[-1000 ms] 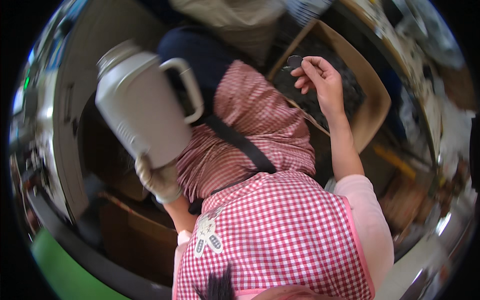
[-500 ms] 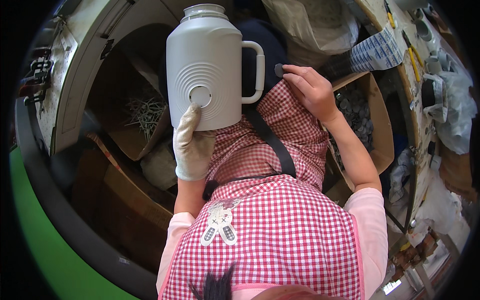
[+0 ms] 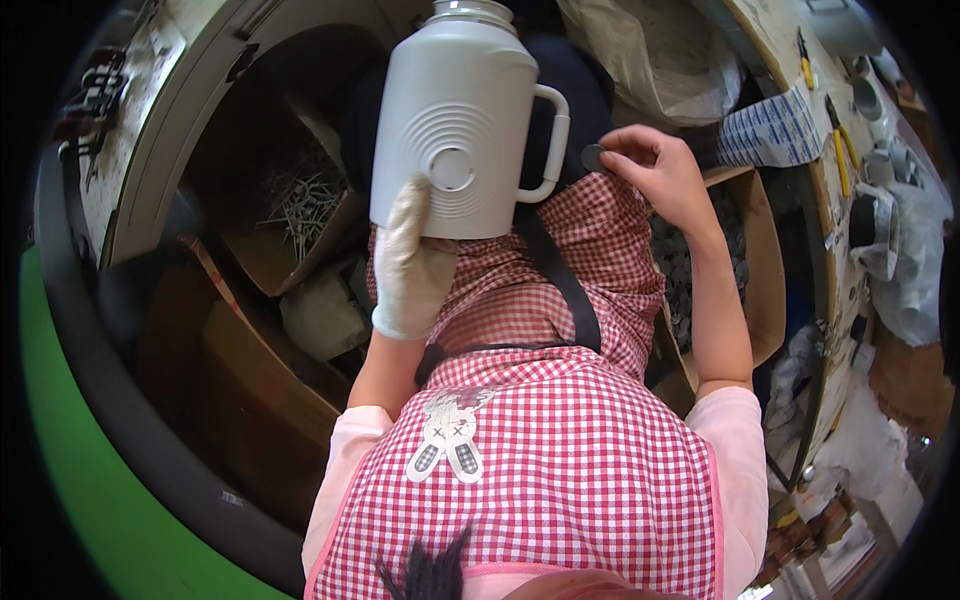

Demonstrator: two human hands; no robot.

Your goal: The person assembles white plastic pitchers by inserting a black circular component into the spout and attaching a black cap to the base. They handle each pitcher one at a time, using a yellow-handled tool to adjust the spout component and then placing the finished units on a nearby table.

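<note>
A pale grey jug (image 3: 455,110) with a side handle and an open neck at the top is held over my lap. My left hand (image 3: 415,260), in a whitish work glove, grips its base, the thumb pressed to its front below a round disc (image 3: 451,169) set amid ringed ridges. To the right of the handle, my bare right hand (image 3: 655,172) pinches a small dark grey disc (image 3: 593,157) between thumb and fingertips. The glove's other fingers are hidden behind the jug.
At my right, a cardboard box (image 3: 765,265) holds many small grey discs. Another box at the left contains thin pale sticks (image 3: 303,207). A workbench edge (image 3: 815,190) on the right carries yellow-handled pliers (image 3: 838,160), a patterned sheet (image 3: 775,128) and plastic bags (image 3: 910,250).
The jug and my left hand have shifted right and slightly upward in the picture. My right hand, still pinching the dark disc, has also moved a little right; the whole view has shifted somewhat.
</note>
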